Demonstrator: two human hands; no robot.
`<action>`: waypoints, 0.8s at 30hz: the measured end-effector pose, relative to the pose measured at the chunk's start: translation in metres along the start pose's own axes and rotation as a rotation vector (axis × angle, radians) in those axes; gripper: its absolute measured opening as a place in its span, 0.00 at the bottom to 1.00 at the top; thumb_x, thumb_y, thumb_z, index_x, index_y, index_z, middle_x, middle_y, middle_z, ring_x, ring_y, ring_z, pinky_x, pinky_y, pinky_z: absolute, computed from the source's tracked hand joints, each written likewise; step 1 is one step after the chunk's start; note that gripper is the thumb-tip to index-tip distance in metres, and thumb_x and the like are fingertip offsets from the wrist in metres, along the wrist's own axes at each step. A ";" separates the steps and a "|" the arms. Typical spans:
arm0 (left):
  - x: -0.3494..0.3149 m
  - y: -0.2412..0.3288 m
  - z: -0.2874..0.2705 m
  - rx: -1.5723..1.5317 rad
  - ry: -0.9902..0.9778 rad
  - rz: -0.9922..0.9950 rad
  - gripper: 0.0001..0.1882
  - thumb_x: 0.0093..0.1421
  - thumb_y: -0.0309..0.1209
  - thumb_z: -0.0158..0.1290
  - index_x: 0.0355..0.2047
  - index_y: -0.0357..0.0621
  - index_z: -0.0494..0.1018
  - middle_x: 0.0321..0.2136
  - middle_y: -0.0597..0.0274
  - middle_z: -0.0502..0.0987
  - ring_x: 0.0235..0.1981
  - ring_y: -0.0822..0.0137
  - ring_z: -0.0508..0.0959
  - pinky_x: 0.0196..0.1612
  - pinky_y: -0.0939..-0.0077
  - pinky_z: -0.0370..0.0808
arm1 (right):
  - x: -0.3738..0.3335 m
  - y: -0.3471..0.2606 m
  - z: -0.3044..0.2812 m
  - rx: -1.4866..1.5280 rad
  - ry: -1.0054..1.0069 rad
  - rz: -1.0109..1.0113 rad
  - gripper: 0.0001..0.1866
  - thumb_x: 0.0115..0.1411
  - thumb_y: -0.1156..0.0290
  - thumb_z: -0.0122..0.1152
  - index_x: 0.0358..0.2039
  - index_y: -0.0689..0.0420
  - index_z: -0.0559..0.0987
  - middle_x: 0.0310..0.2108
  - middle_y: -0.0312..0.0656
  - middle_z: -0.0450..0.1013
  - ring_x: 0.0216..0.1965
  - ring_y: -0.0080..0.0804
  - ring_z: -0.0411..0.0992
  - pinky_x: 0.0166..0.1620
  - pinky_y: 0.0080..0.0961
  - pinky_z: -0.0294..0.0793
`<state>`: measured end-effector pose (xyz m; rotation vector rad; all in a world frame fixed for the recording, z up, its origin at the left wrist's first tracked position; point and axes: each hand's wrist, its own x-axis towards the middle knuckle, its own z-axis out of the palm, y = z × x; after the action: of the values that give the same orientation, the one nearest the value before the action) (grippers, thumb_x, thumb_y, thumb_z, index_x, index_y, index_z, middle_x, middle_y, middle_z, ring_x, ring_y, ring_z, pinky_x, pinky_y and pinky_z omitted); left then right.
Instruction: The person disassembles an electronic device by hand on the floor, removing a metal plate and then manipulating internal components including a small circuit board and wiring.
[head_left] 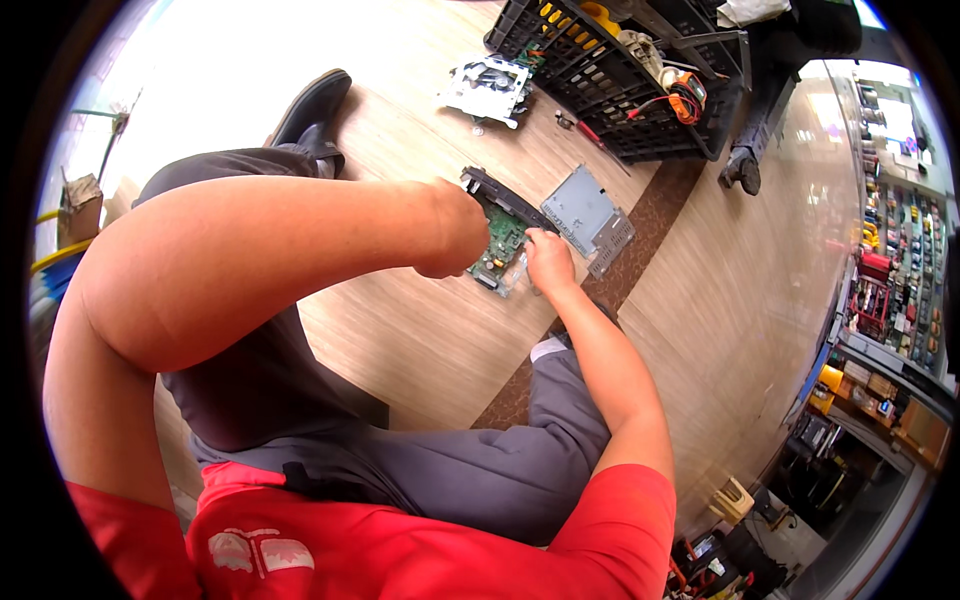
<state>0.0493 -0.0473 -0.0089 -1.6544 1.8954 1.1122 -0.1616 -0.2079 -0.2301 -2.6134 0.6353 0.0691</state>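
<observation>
— head view, then: which step seems in hand?
— by the look of it, close handwork on a green circuit board [503,238] with a black plastic strip [510,203] along its far side, lying on the wood-look floor [400,340]; probably loosening or fitting something there.
— and the left grip [460,230]?
— over the board's left end, back upward, fingers tucked from sight; cannot tell whether spread or pinching.
— the right grip [550,262]?
— curled, fingertips at the board's right edge, near the strip's end; perhaps pinching something small, but cannot tell.
— next move, at a guess?
— likely calls for steadying the board on the left while working gently on the right, with no bending. just beyond the strip's right end, a grey metal plate [580,207]; farther off, beside the black crate [600,100], a red-handled screwdriver [588,133], perhaps useful later.
— hard to make out?
— both contact points, covered by the hands; any connectors, too small to read; a metal mechanism [487,90], partly washed out by glare; the crate's top, cut off by the frame.
</observation>
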 end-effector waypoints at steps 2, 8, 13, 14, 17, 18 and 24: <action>0.000 0.000 -0.001 0.010 -0.004 0.008 0.19 0.60 0.43 0.56 0.41 0.38 0.75 0.37 0.51 0.81 0.43 0.54 0.80 0.45 0.61 0.76 | 0.000 0.003 -0.001 0.070 0.016 0.002 0.09 0.60 0.65 0.58 0.38 0.55 0.79 0.32 0.52 0.76 0.35 0.52 0.75 0.39 0.44 0.75; -0.002 0.002 -0.005 0.003 -0.018 0.018 0.19 0.60 0.43 0.56 0.41 0.38 0.76 0.37 0.51 0.81 0.44 0.53 0.80 0.46 0.61 0.76 | 0.000 -0.002 -0.006 -0.038 0.020 0.106 0.14 0.60 0.60 0.60 0.33 0.60 0.78 0.32 0.53 0.76 0.36 0.52 0.76 0.41 0.44 0.76; -0.002 0.002 -0.005 0.005 -0.017 0.014 0.19 0.60 0.43 0.56 0.42 0.39 0.76 0.38 0.51 0.81 0.44 0.54 0.80 0.46 0.62 0.76 | 0.002 -0.010 -0.018 -0.271 -0.163 0.134 0.13 0.61 0.60 0.57 0.33 0.59 0.75 0.31 0.53 0.77 0.34 0.51 0.77 0.37 0.45 0.77; -0.001 0.003 -0.005 0.008 -0.018 0.014 0.19 0.60 0.43 0.56 0.42 0.39 0.75 0.38 0.51 0.81 0.44 0.54 0.80 0.46 0.62 0.76 | 0.001 -0.008 -0.016 -0.282 -0.151 0.096 0.13 0.61 0.61 0.57 0.33 0.59 0.75 0.31 0.52 0.77 0.34 0.50 0.77 0.37 0.45 0.77; -0.001 0.003 -0.005 0.014 -0.027 0.022 0.19 0.61 0.43 0.56 0.43 0.39 0.75 0.38 0.52 0.81 0.45 0.54 0.80 0.46 0.62 0.76 | -0.002 -0.001 -0.009 -0.298 -0.142 0.019 0.10 0.61 0.64 0.56 0.32 0.58 0.75 0.30 0.50 0.76 0.32 0.49 0.77 0.35 0.45 0.77; -0.001 0.003 -0.006 0.015 -0.027 0.024 0.19 0.61 0.43 0.55 0.43 0.39 0.75 0.38 0.52 0.81 0.45 0.54 0.80 0.46 0.62 0.76 | -0.003 0.001 -0.007 -0.302 -0.126 -0.008 0.09 0.61 0.64 0.56 0.32 0.57 0.75 0.31 0.49 0.75 0.31 0.49 0.77 0.34 0.45 0.77; -0.002 0.003 -0.005 0.003 -0.028 0.012 0.19 0.61 0.43 0.55 0.43 0.39 0.75 0.38 0.52 0.81 0.45 0.54 0.80 0.46 0.62 0.76 | -0.006 0.000 -0.006 -0.184 -0.057 -0.071 0.06 0.60 0.64 0.57 0.33 0.51 0.75 0.33 0.48 0.70 0.32 0.50 0.75 0.35 0.45 0.76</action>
<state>0.0478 -0.0498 -0.0032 -1.6197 1.8918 1.1308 -0.1674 -0.2083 -0.2235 -2.7971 0.5387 0.1880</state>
